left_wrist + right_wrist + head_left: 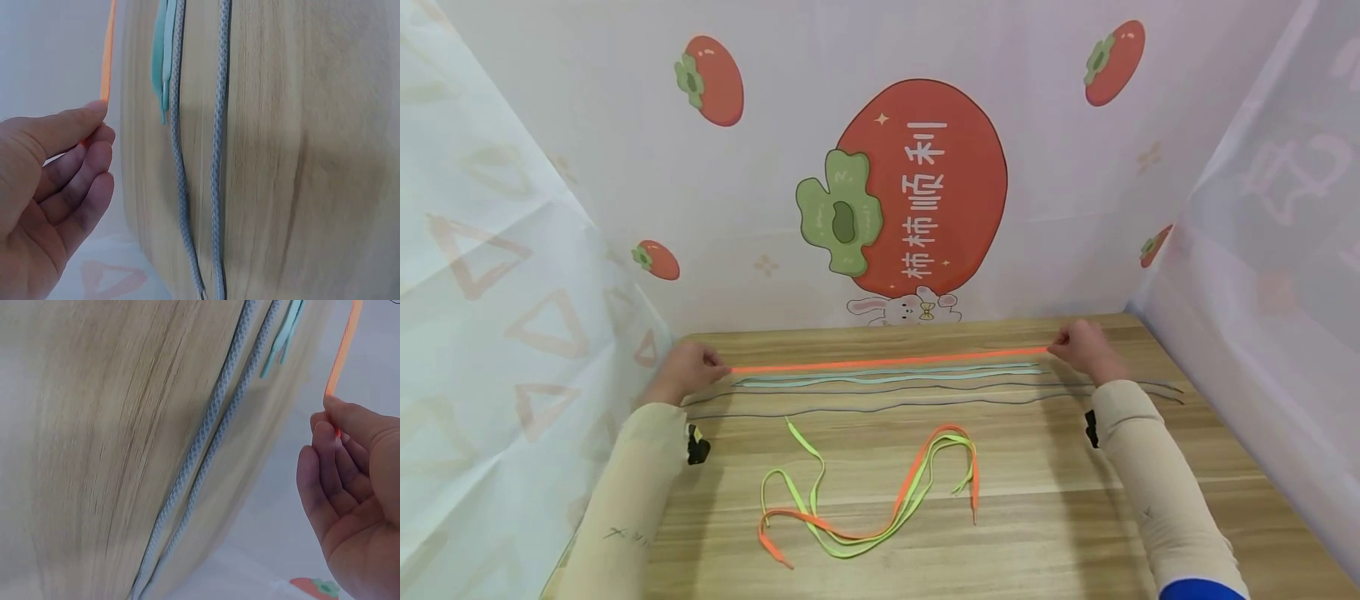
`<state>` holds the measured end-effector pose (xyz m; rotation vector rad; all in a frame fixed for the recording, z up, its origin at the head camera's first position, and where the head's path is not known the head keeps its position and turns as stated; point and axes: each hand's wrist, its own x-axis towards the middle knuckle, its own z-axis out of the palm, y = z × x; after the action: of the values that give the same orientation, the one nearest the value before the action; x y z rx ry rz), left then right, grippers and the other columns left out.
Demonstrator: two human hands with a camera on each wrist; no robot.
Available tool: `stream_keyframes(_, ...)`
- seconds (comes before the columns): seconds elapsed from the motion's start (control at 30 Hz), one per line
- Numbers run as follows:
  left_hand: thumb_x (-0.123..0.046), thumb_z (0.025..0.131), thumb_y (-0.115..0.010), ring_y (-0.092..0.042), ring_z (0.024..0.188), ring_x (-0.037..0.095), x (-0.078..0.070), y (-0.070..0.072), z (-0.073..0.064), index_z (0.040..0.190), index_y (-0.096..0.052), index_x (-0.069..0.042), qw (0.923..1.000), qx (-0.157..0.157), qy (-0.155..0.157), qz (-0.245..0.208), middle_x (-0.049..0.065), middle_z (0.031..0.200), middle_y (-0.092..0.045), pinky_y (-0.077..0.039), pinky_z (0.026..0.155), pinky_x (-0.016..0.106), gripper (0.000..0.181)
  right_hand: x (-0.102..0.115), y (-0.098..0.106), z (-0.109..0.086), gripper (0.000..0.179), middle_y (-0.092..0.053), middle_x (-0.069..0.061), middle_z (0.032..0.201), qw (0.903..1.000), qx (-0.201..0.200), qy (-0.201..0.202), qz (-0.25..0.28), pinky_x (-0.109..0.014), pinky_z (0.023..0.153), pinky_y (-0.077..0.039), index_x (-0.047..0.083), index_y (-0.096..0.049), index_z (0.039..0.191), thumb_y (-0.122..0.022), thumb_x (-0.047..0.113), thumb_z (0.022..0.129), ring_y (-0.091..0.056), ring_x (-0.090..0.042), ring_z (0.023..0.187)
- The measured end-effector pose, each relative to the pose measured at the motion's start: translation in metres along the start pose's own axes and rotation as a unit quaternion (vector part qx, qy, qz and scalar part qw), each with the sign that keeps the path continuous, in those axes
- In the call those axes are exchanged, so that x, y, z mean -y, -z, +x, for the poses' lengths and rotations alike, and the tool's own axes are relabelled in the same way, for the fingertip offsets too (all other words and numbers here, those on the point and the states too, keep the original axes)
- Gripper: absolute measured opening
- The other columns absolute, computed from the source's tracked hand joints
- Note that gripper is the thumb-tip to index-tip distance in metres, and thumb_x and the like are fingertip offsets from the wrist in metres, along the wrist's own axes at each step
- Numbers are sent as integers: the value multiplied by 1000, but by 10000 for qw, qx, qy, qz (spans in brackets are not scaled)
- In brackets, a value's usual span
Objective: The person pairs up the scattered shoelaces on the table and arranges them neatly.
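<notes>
An orange shoelace [887, 362] is stretched straight from side to side near the table's back edge. My left hand [691, 369] pinches its left end between thumb and forefinger, seen closely in the left wrist view, where the lace [107, 59] runs upward. At the other end my right hand [1084, 346] pinches the lace [342, 356] the same way. Just in front lie two mint-green shoelaces [887, 378], side by side. Nearer still, two grey round laces [865, 410] run roughly parallel across the table, longer than the others.
On the wooden table [1037, 533], closer to me, a loose wavy bundle holds yellow-green laces [850, 552] and another orange lace [912, 483]. White sheets printed with persimmons [955, 167] rise behind the table and along both sides.
</notes>
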<state>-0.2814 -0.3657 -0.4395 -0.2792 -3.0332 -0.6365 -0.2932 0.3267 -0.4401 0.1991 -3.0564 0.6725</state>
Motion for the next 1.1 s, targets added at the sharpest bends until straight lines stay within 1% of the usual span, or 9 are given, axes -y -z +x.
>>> stream_keyframes(0.1, -17, 91, -80, -63, 72, 19, -6, -2, 4, 78, -79, -3, 9998, -165, -38, 143, 10, 79, -76, -50, 67, 34, 18, 1, -3, 4, 29, -56, 0, 61, 9999, 23, -114, 21, -31, 61, -42, 3, -66, 70, -68, 11, 98, -47, -14, 60)
stream_keyframes(0.2, -19, 90, -80, -64, 76, 23, -9, -3, 8, 78, -80, -6, 9993, -206, 21, 307, 10, 81, -77, -51, 71, 39, 18, 1, -6, 7, 41, -43, 4, 55, 9995, 152, -260, 113, -30, 57, -37, 11, -53, 60, -67, 10, 98, -39, -11, 54)
stream_keyframes(0.27, -20, 91, -80, -65, 79, 25, -9, -3, 9, 78, -80, -7, 9991, -186, 65, 385, 9, 83, -77, -52, 74, 42, 18, 0, -8, 9, 46, -38, 6, 53, 9991, 207, -331, 173, -29, 55, -36, 15, -46, 57, -68, 9, 97, -36, -10, 53)
stream_keyframes(0.37, -21, 92, -79, -65, 80, 26, -8, -5, 10, 80, -80, -6, 9991, -84, 169, 390, 10, 85, -77, -53, 76, 44, 19, 2, -10, 12, 48, -38, 6, 54, 9989, 220, -382, 180, -28, 55, -36, 16, -44, 56, -69, 9, 96, -36, -9, 53)
stream_keyframes(0.43, -19, 93, -77, -66, 79, 27, -8, -6, 10, 82, -79, -3, 9993, -1, 238, 296, 13, 86, -77, -54, 76, 46, 20, 3, -12, 13, 47, -40, 6, 54, 9988, 233, -399, 181, -28, 56, -37, 15, -46, 57, -70, 9, 96, -38, -10, 54)
stream_keyframes(0.5, -17, 94, -75, -66, 79, 27, -9, -7, 9, 84, -78, -1, 9992, 78, 359, 176, 14, 86, -76, -55, 75, 46, 20, 5, -14, 14, 47, -39, 5, 54, 9989, 234, -391, 144, -29, 56, -37, 14, -46, 57, -70, 9, 96, -37, -10, 54)
stream_keyframes(0.67, -16, 95, -70, -67, 81, 27, -10, -11, 9, 86, -78, -1, 9984, 83, 560, 61, 13, 88, -76, -56, 77, 46, 19, 6, -18, 15, 44, -36, 6, 53, 9989, 243, -366, 172, -29, 55, -37, 14, -46, 56, -66, 6, 95, -34, -10, 53)
stream_keyframes(0.83, -15, 93, -68, -66, 80, 27, -9, -14, 9, 84, -78, -4, 9983, 68, 582, 70, 12, 88, -75, -55, 75, 44, 17, 4, -23, 16, 42, -36, 5, 53, 9988, 245, -369, 227, -29, 53, -36, 16, -44, 55, -60, 3, 91, -34, -10, 51)
stream_keyframes(1.1, -15, 95, -69, -65, 82, 26, -6, -18, 11, 86, -78, -4, 9980, 294, 566, -15, 13, 92, -75, -54, 73, 42, 17, 1, -27, 18, 43, -40, 5, 54, 9993, 194, -305, 31, -28, 54, -37, 16, -47, 55, -66, 8, 93, -37, -10, 52)
